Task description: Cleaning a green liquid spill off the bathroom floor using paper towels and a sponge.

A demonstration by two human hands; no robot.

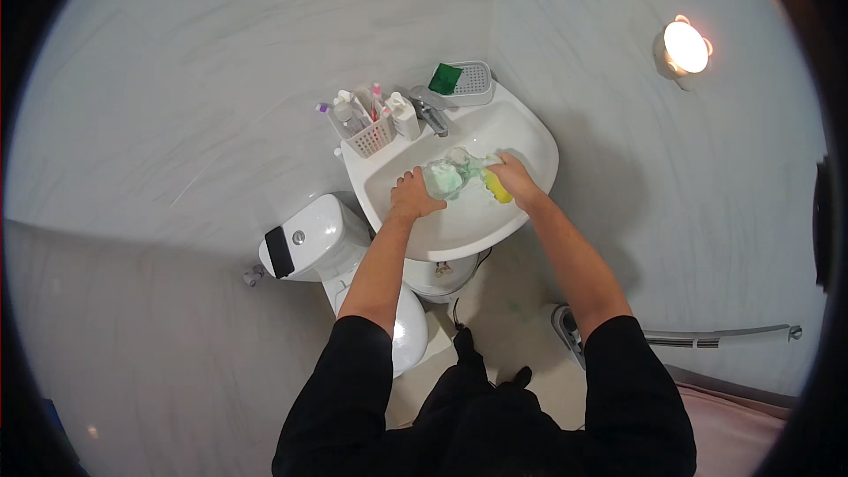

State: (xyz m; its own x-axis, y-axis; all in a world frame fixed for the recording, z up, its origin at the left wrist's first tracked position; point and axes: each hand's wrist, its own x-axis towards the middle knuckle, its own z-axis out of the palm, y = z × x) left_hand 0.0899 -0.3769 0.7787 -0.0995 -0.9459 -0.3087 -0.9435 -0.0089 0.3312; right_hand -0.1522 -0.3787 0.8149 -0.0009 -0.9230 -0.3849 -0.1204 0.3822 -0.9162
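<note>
Over a white ceramic washbasin (464,225), my left hand (414,195) grips the near end of a clear container (445,177) with greenish-white foam on or in it. The container lies tilted in the bowl; its exact kind cannot be told. My right hand (515,179) is closed around a yellow sponge (497,187), with suds about the fingers, at the bowl's right side. Pale green foam lies between the two hands. A chrome faucet (432,116) stands behind them at the basin's back edge.
Behind the basin stand a pink-white basket (372,139) of toiletries, a white bottle (403,118) and a grey soap tray (474,79) with a green scouring pad (445,79). To the left is a toilet (324,225) with a black phone (279,252) on its tank. Walls rise close behind and right.
</note>
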